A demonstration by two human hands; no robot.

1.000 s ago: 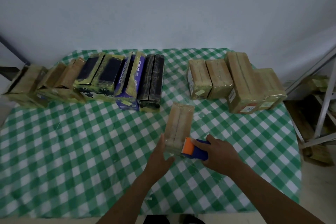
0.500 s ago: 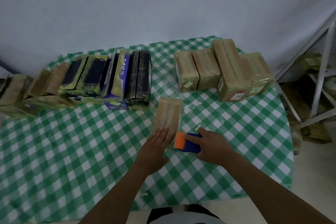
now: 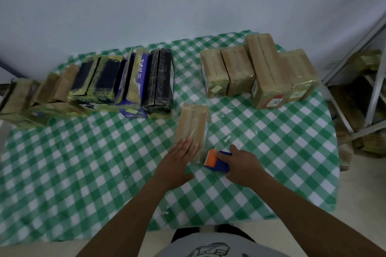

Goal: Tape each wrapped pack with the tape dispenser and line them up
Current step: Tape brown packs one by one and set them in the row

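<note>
A tan wrapped pack lies lengthwise at the middle of the checked table. My left hand lies flat on the pack's near end, fingers straight. My right hand grips the blue and orange tape dispenser, which sits at the pack's near right corner. A row of taped packs, tan, black and purple, runs along the back left. Several tan packs stand at the back right.
A metal rack with more packs stands off the table's right edge. A pale wall rises just behind the table. Bare checked cloth lies on the near left.
My left hand has moved from the pack's near left side up onto its top and now presses flat there. The dispenser stays at the pack's near end. The camera has tilted down.
</note>
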